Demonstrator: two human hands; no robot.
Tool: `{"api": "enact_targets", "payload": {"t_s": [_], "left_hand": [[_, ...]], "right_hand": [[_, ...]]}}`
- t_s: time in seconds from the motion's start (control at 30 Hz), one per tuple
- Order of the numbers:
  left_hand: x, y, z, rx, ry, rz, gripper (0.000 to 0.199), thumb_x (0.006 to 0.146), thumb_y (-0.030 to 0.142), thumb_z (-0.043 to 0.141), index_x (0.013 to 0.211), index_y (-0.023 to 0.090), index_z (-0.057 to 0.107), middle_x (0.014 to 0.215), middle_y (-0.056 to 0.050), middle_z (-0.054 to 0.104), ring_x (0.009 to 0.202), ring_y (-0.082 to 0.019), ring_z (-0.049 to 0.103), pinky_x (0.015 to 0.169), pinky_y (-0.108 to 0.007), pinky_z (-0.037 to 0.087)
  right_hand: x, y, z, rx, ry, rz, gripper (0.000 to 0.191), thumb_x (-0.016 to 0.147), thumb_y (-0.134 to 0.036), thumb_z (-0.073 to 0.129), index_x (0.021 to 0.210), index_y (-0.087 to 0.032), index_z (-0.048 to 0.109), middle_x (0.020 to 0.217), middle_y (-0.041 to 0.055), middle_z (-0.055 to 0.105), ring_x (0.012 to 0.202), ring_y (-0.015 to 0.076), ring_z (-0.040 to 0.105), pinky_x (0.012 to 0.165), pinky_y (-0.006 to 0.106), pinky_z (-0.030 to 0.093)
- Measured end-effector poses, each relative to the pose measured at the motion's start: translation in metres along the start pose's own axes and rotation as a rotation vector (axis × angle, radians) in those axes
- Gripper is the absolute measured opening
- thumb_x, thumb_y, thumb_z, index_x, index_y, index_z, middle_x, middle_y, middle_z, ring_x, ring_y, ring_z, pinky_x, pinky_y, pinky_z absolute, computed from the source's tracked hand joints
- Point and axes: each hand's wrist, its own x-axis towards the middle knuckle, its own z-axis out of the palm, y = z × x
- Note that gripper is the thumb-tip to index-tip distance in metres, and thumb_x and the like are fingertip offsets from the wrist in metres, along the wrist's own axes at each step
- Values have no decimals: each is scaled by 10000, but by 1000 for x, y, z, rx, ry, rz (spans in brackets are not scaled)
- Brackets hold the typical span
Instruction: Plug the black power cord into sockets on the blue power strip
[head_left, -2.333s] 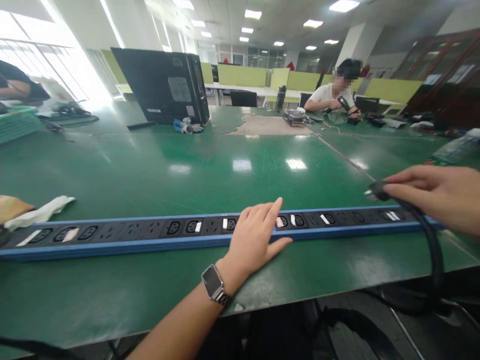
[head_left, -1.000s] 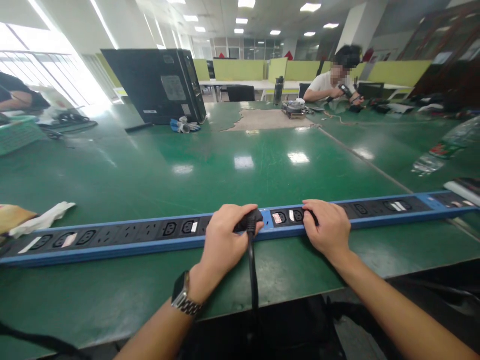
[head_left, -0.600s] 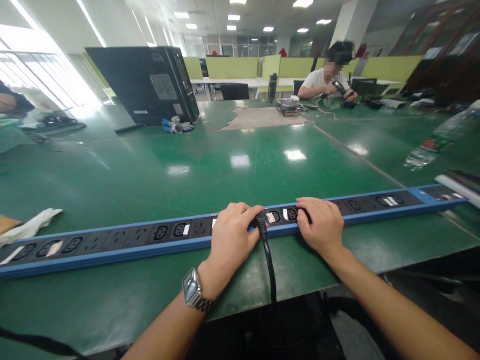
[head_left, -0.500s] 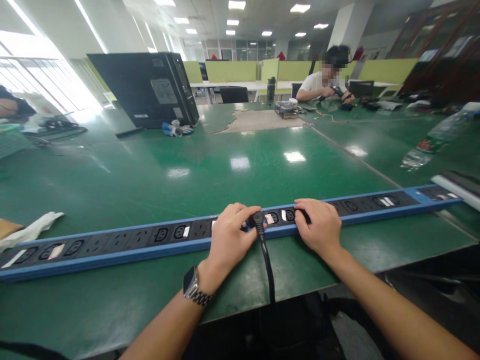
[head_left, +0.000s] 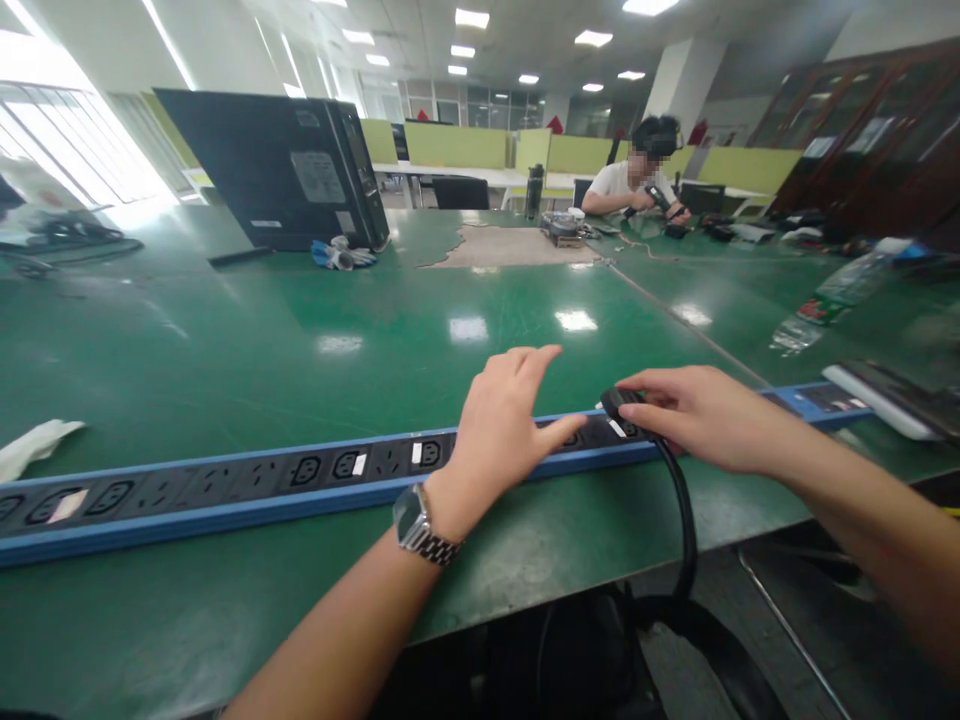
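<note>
A long blue power strip (head_left: 259, 476) with black sockets and white stickers lies across the green table near its front edge. My right hand (head_left: 701, 415) pinches a black plug (head_left: 616, 403) between thumb and fingers, over the strip's right part. From the plug, a thick black cable (head_left: 684, 515) curves down past the table edge. Whether its pins sit in a socket is hidden. My left hand (head_left: 502, 425), wearing a wristwatch (head_left: 416, 525), hovers over the middle of the strip. Its thumb and fingers are spread, with nothing between them, and it covers some sockets.
A black computer case (head_left: 277, 175) stands at the back left beside gloves (head_left: 343, 254). A plastic bottle (head_left: 832, 300) lies at right, behind a dark flat device (head_left: 892, 395) by the strip's end. Across the table (head_left: 225, 350) sits another person (head_left: 626, 180). A white cloth (head_left: 37, 447) lies at left.
My left hand has let go of the corded plug and spread its fingers. My right hand has shifted and now holds a plug, with a cable hanging farther right. The view has turned slightly.
</note>
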Motion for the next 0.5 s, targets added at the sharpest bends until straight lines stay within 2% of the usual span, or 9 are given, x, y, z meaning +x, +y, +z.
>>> {"api": "enact_targets", "payload": {"t_s": [0.1,0.2,0.3,0.43,0.5], "left_hand": [[-26,-24,-1,135,-94,-131,408,836,355,675,1185,168,576,1168,-94,645,1127,-279,543,968,-438,445],[-45,-36,2,202,-168,-166,331,877,392,614,1134,184,613,1121,-81,659,1098,-276,552,942,-438,451],[-50,-35,6,238,-214,-159,301,911,414,553,1109,200,626,1084,-70,666,1071,-269,561,914,-430,453],[-47,-29,8,298,-236,-152,285,944,395,486,1103,204,627,1050,-65,674,1038,-264,573,881,-425,451],[-47,-29,8,314,-240,-147,289,950,397,472,1107,207,624,1049,-64,675,1032,-262,577,873,-424,449]], "right_hand": [[11,14,13,-102,-137,33,377,847,-426,494,995,-191,750,679,17,687,552,145,573,514,261,367],[20,12,19,-281,-149,41,355,842,-409,484,866,-200,770,687,33,689,590,157,579,527,269,338],[25,5,24,-404,-149,56,338,837,-400,491,830,-203,766,678,40,683,595,163,574,533,277,319],[26,0,37,-444,-172,37,323,852,-364,484,871,-194,757,726,56,700,635,170,603,553,275,336],[22,-2,34,-449,-154,30,307,850,-350,497,858,-184,755,730,63,706,650,176,615,561,274,352]]}}
